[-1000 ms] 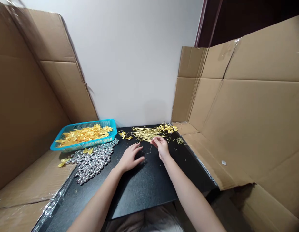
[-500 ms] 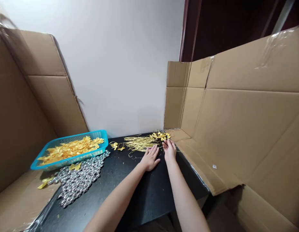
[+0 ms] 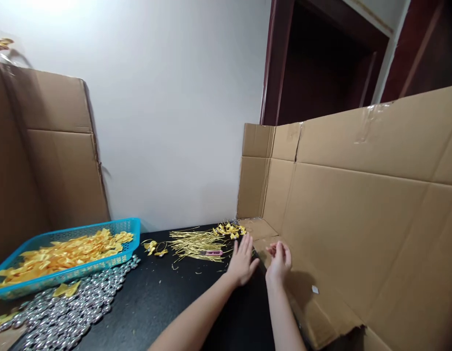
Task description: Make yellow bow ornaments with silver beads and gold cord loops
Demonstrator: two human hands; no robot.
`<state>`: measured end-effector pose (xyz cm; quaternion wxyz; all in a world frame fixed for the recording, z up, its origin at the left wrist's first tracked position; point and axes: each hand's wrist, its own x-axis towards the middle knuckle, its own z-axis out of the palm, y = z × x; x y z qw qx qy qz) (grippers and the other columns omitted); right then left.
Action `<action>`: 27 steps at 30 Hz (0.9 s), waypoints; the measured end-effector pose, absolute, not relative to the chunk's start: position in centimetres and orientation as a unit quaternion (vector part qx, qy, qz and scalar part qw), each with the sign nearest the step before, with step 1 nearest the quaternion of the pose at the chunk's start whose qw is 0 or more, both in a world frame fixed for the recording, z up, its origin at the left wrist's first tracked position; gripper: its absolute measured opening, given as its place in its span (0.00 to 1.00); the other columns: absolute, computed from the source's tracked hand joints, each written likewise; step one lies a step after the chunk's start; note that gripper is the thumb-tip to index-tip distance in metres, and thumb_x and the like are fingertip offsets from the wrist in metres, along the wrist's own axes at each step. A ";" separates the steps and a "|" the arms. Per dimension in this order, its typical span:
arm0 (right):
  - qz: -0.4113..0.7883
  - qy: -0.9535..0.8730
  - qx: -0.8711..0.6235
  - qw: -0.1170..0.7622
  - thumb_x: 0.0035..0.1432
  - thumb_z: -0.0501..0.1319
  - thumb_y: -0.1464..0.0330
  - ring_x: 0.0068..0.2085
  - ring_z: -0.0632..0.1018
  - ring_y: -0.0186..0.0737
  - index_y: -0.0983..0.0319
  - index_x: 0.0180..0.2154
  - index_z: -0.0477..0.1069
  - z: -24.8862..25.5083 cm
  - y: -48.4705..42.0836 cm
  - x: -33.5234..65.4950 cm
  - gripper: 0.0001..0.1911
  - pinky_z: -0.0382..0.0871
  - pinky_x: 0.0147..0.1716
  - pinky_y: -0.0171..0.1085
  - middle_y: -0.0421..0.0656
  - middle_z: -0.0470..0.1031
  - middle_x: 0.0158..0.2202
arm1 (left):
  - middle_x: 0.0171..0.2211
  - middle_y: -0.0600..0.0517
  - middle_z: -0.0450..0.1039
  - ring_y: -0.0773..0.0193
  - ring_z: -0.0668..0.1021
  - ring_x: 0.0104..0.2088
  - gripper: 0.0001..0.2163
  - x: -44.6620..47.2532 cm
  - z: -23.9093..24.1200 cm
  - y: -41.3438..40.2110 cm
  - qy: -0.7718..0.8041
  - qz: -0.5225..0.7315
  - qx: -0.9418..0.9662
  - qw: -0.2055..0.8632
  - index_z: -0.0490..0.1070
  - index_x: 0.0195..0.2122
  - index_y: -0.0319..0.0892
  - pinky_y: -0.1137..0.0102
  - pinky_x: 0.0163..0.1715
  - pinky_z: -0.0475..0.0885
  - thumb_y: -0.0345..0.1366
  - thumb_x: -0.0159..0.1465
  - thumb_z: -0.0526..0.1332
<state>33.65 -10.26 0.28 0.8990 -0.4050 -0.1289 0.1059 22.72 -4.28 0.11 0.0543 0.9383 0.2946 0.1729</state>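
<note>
My left hand [image 3: 243, 262] lies flat on the black table [image 3: 174, 297], fingers spread, close to its right edge. Just past that edge, my right hand [image 3: 279, 262] is raised over the cardboard with its fingers curled in; whatever they hold, if anything, is hidden. To the left of my left hand is a loose bundle of gold twist ties [image 3: 196, 243], with a small pink tool [image 3: 213, 253] on its near side. Beyond the fingertips sits a heap of yellow ribbon bows [image 3: 231, 230] with silvery beads. A few more finished bows [image 3: 151, 247] lie left of the ties.
A blue plastic basket [image 3: 135, 239] of yellow ribbon bows stands at the left. In front of it spreads a mass of silver beads [image 3: 83, 307] with a loose yellow bow [image 3: 67, 289] on top. Cardboard walls [image 3: 343, 214] enclose both sides; a white scrap [image 3: 315, 289] lies at right.
My left hand has slid right, away from the ties, toward the table edge. My right hand has moved right, off the bows and over the cardboard. The pink tool is now uncovered. The view has shifted.
</note>
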 end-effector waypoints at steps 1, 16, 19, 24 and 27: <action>0.112 -0.146 -0.411 0.893 0.64 0.60 0.66 0.27 0.74 0.31 0.66 0.39 0.70 -0.1 -10.5 33.6 0.09 0.72 0.28 0.34 0.38 0.73 0.31 | 0.71 0.42 0.40 0.46 0.47 0.69 0.32 20.4 0.0 -4.1 0.327 0.170 0.928 0.056 0.45 0.68 0.42 0.47 0.65 0.44 0.46 0.67 0.53; 0.156 -0.063 -0.445 0.879 0.65 0.58 0.64 0.35 0.77 0.36 0.65 0.48 0.68 -3.3 -9.2 34.6 0.13 0.75 0.32 0.38 0.44 0.74 0.41 | 0.68 0.37 0.42 0.48 0.49 0.68 0.36 16.0 -3.0 -8.9 0.385 0.071 0.916 0.086 0.51 0.66 0.26 0.51 0.65 0.46 0.50 0.64 0.47; 0.170 -0.066 -0.445 0.877 0.65 0.58 0.64 0.39 0.77 0.39 0.64 0.49 0.68 -3.6 -8.7 34.9 0.14 0.76 0.36 0.41 0.45 0.73 0.45 | 0.67 0.36 0.48 0.48 0.53 0.68 0.33 20.2 -2.9 -8.3 0.356 0.108 0.922 0.108 0.56 0.65 0.28 0.54 0.64 0.49 0.47 0.63 0.50; 0.216 -0.111 -0.450 0.859 0.65 0.58 0.64 0.42 0.77 0.41 0.63 0.50 0.68 -4.0 -8.1 34.3 0.14 0.75 0.40 0.43 0.47 0.72 0.48 | 0.69 0.34 0.43 0.45 0.45 0.69 0.30 24.8 -2.7 -7.4 0.372 0.262 0.881 0.130 0.55 0.65 0.28 0.47 0.64 0.39 0.39 0.64 0.53; 0.264 -0.169 -0.451 0.836 0.65 0.58 0.64 0.40 0.77 0.39 0.64 0.50 0.68 -3.8 -8.1 33.8 0.14 0.76 0.37 0.41 0.46 0.73 0.45 | 0.70 0.38 0.39 0.48 0.41 0.69 0.26 25.0 -2.6 -7.3 0.366 0.367 0.841 0.153 0.53 0.66 0.30 0.47 0.64 0.33 0.33 0.67 0.46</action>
